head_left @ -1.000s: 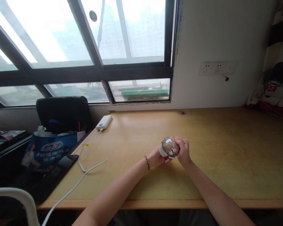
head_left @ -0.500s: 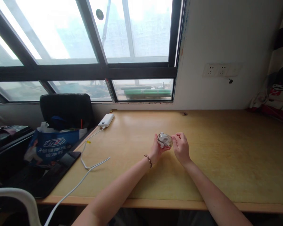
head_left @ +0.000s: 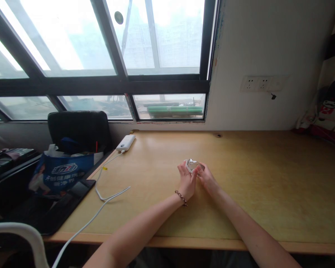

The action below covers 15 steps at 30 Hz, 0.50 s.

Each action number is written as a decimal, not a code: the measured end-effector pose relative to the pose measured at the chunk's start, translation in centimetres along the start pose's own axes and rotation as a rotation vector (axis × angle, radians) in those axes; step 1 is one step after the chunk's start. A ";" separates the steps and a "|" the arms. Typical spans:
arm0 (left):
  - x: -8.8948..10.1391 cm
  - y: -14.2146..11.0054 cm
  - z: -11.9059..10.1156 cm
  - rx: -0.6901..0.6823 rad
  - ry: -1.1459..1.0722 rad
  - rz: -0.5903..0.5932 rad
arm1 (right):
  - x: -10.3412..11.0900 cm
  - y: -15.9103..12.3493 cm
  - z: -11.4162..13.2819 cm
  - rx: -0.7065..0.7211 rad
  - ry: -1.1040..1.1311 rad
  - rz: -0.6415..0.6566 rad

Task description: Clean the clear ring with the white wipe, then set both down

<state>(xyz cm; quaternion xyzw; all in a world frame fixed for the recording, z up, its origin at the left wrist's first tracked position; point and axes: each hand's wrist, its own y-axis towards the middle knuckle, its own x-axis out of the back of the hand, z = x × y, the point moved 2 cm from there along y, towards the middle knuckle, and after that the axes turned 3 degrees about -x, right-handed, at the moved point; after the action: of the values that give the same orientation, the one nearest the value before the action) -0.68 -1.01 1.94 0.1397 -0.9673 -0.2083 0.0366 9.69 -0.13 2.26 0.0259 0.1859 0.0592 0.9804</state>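
Over the middle of the wooden desk (head_left: 268,178) both my hands meet around a small clear glass object with a white part (head_left: 192,165). My left hand (head_left: 187,182), with a bead bracelet at the wrist, curls its fingers round the object's left side. From the right, my right hand (head_left: 207,181) pinches it with fingers closed. Most of the object is hidden between the fingers.
A white power bank (head_left: 125,142) lies at the desk's back left, its white cable (head_left: 106,197) running off the front edge. Left of the desk stand a black chair (head_left: 78,128), a blue printed bag (head_left: 63,173) and a dark tablet (head_left: 69,197). Wall sockets (head_left: 257,83) sit above the desk.
The glass object was held up and turned between my hands; both hands have since come lower and closer together, closing around it so that less of it shows.
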 end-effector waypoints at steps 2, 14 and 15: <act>0.0 -0.2 -0.9 -0.106 0.061 0.061 | -0.3 -0.2 0.2 -0.049 0.101 0.033; 0.0 1.6 0.0 0.278 -0.276 0.056 | -0.5 -0.3 0.4 0.085 0.010 -0.039; -0.2 1.7 0.3 0.321 -0.349 0.085 | -0.5 -0.4 0.6 0.117 -0.036 -0.030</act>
<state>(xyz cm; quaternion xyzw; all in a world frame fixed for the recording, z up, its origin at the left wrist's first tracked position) -0.95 0.63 2.36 0.0648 -0.9848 -0.0712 -0.1449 9.47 -0.65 3.03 0.0814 0.1717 0.0333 0.9812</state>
